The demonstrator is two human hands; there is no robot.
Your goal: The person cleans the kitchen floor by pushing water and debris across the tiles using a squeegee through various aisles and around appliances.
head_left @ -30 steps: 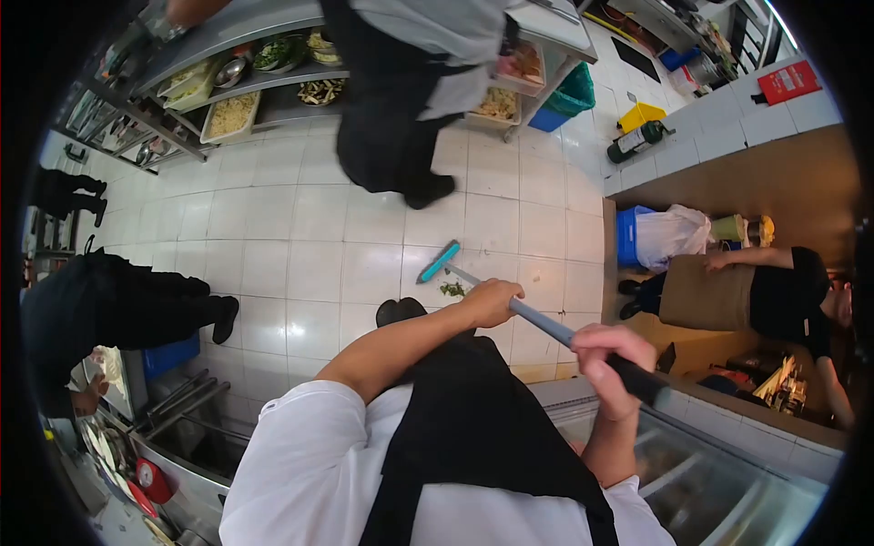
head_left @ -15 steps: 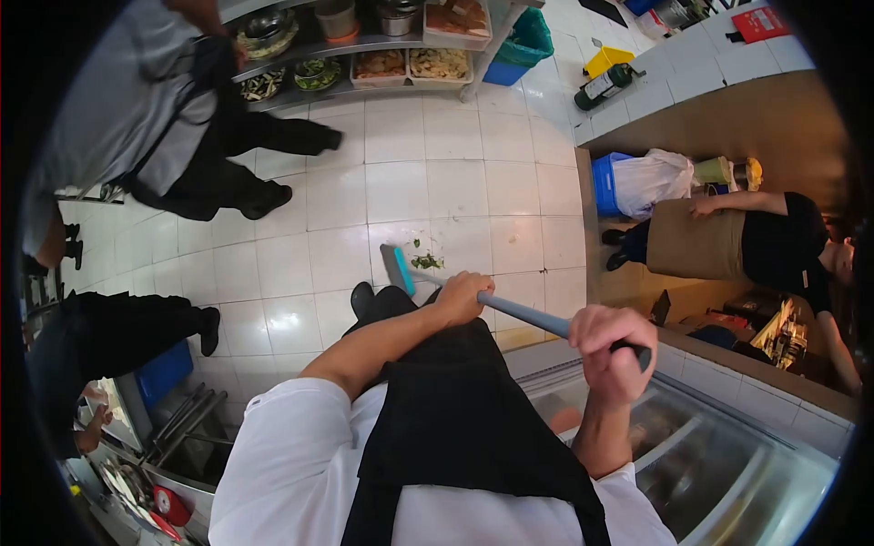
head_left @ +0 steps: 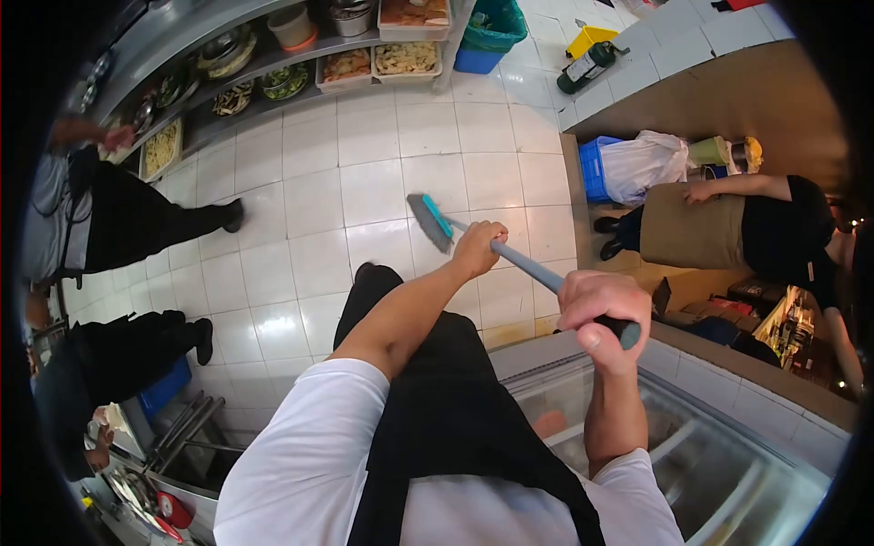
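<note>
A broom with a teal and grey head point(head_left: 430, 221) rests on the white tiled floor point(head_left: 309, 227) in front of me. My left hand point(head_left: 479, 249) is wrapped round the lower part of its grey handle point(head_left: 530, 266). Higher up, my right hand point(head_left: 604, 314) grips the black end of the handle, thumb and fingers closed. The green scraps seen earlier beside the broom are not visible now; the head and my left hand may hide them.
Shelves with food trays point(head_left: 407, 59) run along the top. Two people stand at the left, and a person in a brown apron point(head_left: 689, 226) at the right. A glass-topped counter point(head_left: 674, 455) is at lower right. A green-lined bin point(head_left: 492, 36) stands beside the shelves.
The broom head has moved away from my feet and my left hand has moved up with it. The person in grey and black has walked further left. My view has shifted.
</note>
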